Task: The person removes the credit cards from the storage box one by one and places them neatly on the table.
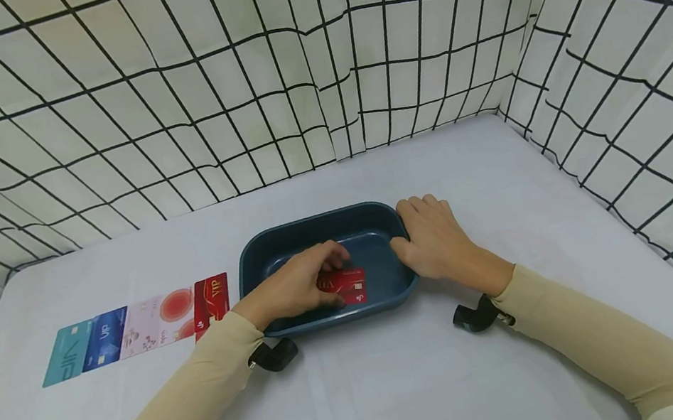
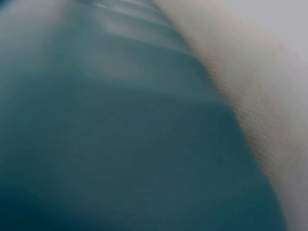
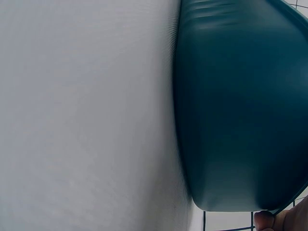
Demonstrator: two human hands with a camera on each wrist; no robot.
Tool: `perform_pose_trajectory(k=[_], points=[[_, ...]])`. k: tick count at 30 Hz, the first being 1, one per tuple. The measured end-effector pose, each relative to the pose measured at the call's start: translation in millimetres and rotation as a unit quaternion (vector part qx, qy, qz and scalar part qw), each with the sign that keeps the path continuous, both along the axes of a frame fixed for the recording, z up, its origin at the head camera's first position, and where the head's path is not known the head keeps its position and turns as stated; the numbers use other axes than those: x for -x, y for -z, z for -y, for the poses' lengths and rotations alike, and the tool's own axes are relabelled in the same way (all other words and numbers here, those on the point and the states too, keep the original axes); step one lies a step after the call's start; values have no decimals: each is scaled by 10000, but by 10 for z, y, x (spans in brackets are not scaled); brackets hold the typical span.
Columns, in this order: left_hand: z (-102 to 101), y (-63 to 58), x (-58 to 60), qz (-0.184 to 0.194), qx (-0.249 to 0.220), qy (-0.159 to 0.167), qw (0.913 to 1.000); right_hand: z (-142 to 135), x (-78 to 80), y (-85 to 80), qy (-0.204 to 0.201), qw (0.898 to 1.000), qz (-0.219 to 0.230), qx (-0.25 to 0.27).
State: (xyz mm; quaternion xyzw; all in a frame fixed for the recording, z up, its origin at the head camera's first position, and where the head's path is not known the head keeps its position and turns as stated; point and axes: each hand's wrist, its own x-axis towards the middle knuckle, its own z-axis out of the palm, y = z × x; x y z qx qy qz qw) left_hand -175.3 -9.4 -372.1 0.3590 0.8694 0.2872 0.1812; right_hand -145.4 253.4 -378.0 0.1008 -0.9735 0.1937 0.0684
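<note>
In the head view, a dark teal tray [image 1: 369, 212] with raised walls stands on the white surface. A red card [image 1: 353, 285] lies in it, partly covered by my left hand [image 1: 295, 284]. That hand reaches in over the near left side, its thumb at the card's lower left and its bent fingers just above the card's top edge, apart from the thumb. My right hand [image 1: 434, 239] grips the tray's right rim, thumb on the inside. Close up in the right wrist view, the tray's outer wall [image 3: 240, 106] fills the right half, with fingertips [image 3: 264, 220] at the rim.
Left of the tray runs a row of cards: a teal card [image 1: 68, 352], a blue card [image 1: 105, 337], a pink patterned card [image 1: 149, 326] and a red VIP card [image 1: 211, 301]. Black wire grid panels [image 1: 275, 93] before white sheeting border the back and sides.
</note>
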Motion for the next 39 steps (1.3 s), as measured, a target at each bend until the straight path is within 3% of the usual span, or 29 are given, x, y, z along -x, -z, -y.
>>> perform_pose_trajectory(k=[9,22,39], points=[[-3,1,-5,167,8,103,9998,0,-4,-8,1,10000,31,9],[-10,20,-13,45,90,387,9992,-8,4,-1,-14,10000,-31,6],[-9,10,-14,125,136,506,9985,-9,10,5,2,10000,-47,-19]])
